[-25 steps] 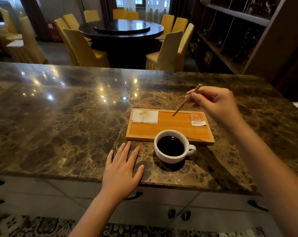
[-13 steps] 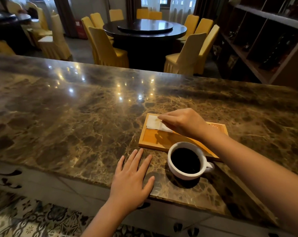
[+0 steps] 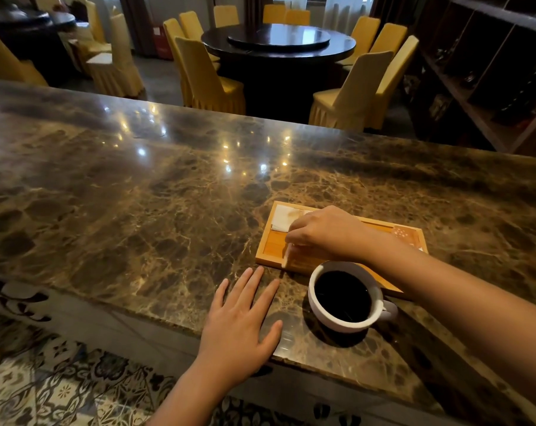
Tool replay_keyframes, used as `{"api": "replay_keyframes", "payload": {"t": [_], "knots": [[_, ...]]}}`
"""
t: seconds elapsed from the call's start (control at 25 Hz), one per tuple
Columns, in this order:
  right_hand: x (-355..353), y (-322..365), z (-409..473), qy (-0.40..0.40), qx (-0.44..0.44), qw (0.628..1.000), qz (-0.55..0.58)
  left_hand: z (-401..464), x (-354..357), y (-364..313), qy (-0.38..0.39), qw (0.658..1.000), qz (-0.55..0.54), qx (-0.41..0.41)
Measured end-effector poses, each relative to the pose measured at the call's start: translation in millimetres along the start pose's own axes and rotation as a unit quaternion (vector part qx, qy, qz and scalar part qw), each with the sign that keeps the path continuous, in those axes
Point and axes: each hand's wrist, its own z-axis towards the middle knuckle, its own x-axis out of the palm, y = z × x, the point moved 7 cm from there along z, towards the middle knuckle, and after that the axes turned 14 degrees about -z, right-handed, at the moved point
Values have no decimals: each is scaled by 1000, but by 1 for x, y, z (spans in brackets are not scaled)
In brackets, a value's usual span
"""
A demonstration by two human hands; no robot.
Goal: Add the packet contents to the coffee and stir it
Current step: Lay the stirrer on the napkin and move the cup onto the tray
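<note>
Progress: late stage, judged. Orange packet (image 3: 406, 236) lies at the tray's (image 3: 268, 253) far right end; whether it is emptied cannot be told. Coffee cup (image 3: 346, 298) stands on the counter (image 3: 137, 210), touching the tray's near edge, nothing in it. Pale stir stick (image 3: 286, 256) is pinched in the fingers of the right hand (image 3: 325, 233), low over the tray's left part beside a white napkin (image 3: 283, 218). Left hand (image 3: 242, 327) rests flat on the counter, fingers spread, holding nothing.

Tray (image 3: 268, 250) middle hidden under right hand (image 3: 325, 232) (blurred pale thing in its grip).
</note>
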Motion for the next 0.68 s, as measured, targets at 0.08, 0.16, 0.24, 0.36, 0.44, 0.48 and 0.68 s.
{"api": "replay_keyframes", "payload": {"t": [0.08, 0.16, 0.24, 0.36, 0.44, 0.48, 0.68], "knots": [[2, 1, 0, 15, 7, 1000, -7, 0, 0, 0, 0, 1000, -1, 0], [0, 1, -3, 15, 15, 1000, -8, 0, 0, 0, -1, 1000, 0, 2], [-9, -1, -7, 23, 34, 999, 3, 0, 0, 0, -2, 1000, 1, 4], [-36, -3, -25, -18, 85, 996, 9, 0, 1, 1, -3, 1000, 4, 5], [-52, -5, -54, -62, 177, 981, 42, 0, 1, 1, -2, 1000, 3, 6], [-54, -6, -72, -71, 233, 968, 62, 0, 1, 2, -3, 1000, 3, 8], [-28, 18, -158, -57, 450, 872, 181, 0, 2, 2, -7, 1000, 2, 19]]}}
